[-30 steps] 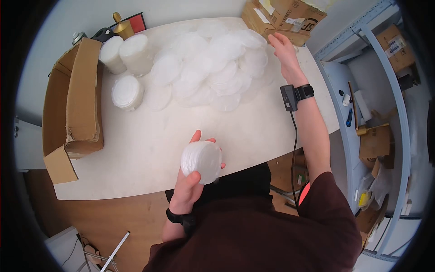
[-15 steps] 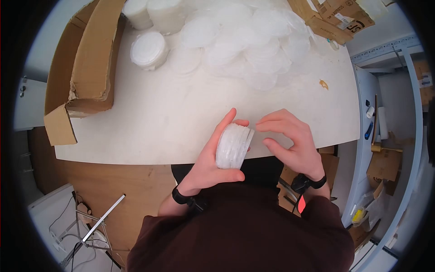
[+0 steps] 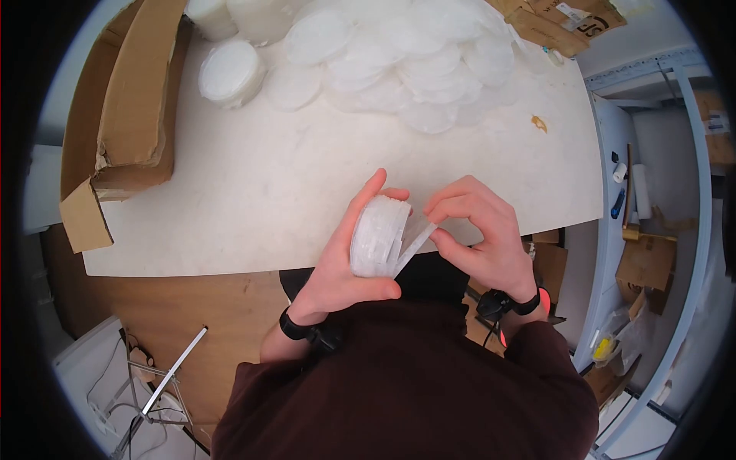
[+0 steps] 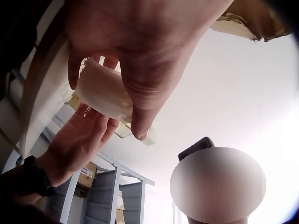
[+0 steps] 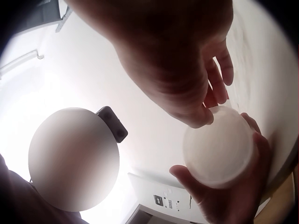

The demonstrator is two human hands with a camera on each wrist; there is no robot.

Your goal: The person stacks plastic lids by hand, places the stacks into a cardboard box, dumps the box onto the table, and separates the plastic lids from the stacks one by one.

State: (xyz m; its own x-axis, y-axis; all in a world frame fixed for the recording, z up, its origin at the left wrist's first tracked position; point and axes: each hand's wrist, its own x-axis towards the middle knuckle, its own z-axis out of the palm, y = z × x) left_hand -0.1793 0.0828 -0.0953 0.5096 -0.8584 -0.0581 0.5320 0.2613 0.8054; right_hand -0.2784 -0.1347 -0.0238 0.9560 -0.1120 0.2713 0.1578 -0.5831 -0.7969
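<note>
Cardboard stands out first: a long box [image 3: 126, 100] lies open along the far left of our white table [image 3: 253, 199], and more cartons [image 3: 560, 23] sit at the far right corner. Between them, on the far side, a loose pile of lids [image 3: 406, 61] spreads wide, with neat stacks [image 3: 228, 73] just left of it. A grey shelf [image 3: 652, 192] with small clutter runs down the right.

At the near edge we hold a stack of lids [image 3: 376, 236] on its side. Our left hand [image 3: 337, 268] wraps it, thumb under and fingers curled over the far side. Our right hand [image 3: 479, 238] pinches a single lid [image 3: 414, 241] by its rim, tilted against the stack's right face and touching it at the near edge.

As we judge it, the lid should meet the stack flat and centred, so we would swing its far rim in until it seats, with the left hand firm enough that the stack does not fan out. Nothing lies between our hands; the bare table under them is free, and the loose pile is well apart. A small brown scrap [image 3: 540, 123] rests far right.
</note>
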